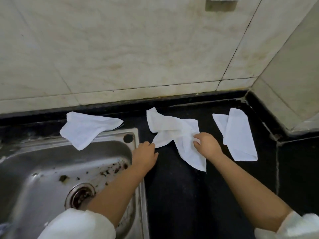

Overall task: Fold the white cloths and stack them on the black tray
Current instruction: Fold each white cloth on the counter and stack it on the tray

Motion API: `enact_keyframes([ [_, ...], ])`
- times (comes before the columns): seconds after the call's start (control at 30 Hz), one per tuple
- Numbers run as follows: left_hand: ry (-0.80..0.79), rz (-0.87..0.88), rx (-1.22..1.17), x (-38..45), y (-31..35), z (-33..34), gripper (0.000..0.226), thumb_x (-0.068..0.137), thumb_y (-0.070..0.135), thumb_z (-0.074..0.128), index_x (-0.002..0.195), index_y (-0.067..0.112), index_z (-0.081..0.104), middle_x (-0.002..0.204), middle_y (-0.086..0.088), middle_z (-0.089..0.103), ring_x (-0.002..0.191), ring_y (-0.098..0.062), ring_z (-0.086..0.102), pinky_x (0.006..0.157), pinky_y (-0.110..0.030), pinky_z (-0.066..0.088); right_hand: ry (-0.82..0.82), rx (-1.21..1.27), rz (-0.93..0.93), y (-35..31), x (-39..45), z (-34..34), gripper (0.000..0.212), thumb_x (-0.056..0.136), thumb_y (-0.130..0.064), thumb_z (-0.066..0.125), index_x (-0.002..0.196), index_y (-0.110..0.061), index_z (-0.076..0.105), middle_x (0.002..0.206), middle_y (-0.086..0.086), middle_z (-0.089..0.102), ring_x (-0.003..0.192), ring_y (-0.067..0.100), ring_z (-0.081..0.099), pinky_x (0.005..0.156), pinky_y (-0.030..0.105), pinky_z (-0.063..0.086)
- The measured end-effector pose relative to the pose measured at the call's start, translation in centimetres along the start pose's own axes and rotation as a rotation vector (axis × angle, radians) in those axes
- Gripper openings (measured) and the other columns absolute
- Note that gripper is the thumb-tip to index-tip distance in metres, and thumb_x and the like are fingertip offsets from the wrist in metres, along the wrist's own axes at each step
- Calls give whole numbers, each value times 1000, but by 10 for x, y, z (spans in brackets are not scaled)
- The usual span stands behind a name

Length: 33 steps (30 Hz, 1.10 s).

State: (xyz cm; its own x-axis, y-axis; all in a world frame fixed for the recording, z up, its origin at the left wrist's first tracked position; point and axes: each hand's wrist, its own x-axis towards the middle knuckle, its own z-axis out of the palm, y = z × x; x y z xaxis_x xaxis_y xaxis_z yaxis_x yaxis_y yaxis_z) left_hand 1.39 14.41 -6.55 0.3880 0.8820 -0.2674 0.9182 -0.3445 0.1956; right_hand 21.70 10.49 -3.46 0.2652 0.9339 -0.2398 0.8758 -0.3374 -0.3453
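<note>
Middle cloth (174, 133) crumpled at frame centre on black counter (181, 187), long axis running upper left to lower right. Right hand (206, 145) pinches its right edge; left hand (145, 152), fingers loosely curled, touches lower-left corner. No black tray visible.

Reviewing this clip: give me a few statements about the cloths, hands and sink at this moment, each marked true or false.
1. Three white cloths lie by the wall. True: left cloth, middle cloth, right cloth.
2. The right hand grips the middle cloth. True.
3. The left cloth lies wholly on the counter. False: it overhangs the sink.
4. The left hand holds the right cloth. False: it is at the middle cloth's left corner.
5. The sink is clean. False: dark debris lies near the drain.
</note>
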Motion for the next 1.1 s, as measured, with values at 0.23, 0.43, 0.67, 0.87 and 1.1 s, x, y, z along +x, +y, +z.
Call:
enact_keyframes([
  [0.23,38,-23,-11,41,-2,24,33,98,25,37,125,13,53,124,-6,51,116,-23,45,96,-32,40,5,47,-83,2,56,25,28,89,-15,52,113,-5,63,112,19,56,106,33,54,90,37,44],
  [0.43,98,-46,-91,41,-5,9,25,95,9,38,105,0,60,113,-14,57,108,-28,52,88,-32,39,64,125,-165,-5,63,11,24,88,-11,51,101,-4,69,108,16,65,105,30,56,90,41,45],
  [0.67,404,26,-490,7,0,-68,16,96,4,38,84,9,48,74,-8,50,67,-24,47,59,-28,29,192,319,-243,-33,16,-57,23,92,-14,48,102,-4,66,102,12,68,99,24,55,86,31,40],
  [0.87,499,296,-534,-41,48,-134,17,98,7,36,104,1,50,78,1,49,67,-14,44,56,-26,24,335,285,-234,-10,-85,-121,20,92,-12,48,99,-3,63,83,9,59,78,19,50,64,21,30],
  [1.1,223,893,-365,-88,171,-128,25,95,10,47,111,0,63,109,-16,64,103,-27,56,76,-22,32,442,170,174,100,-239,-154,17,90,-7,49,97,-2,64,85,3,57,86,25,56,68,26,34],
])
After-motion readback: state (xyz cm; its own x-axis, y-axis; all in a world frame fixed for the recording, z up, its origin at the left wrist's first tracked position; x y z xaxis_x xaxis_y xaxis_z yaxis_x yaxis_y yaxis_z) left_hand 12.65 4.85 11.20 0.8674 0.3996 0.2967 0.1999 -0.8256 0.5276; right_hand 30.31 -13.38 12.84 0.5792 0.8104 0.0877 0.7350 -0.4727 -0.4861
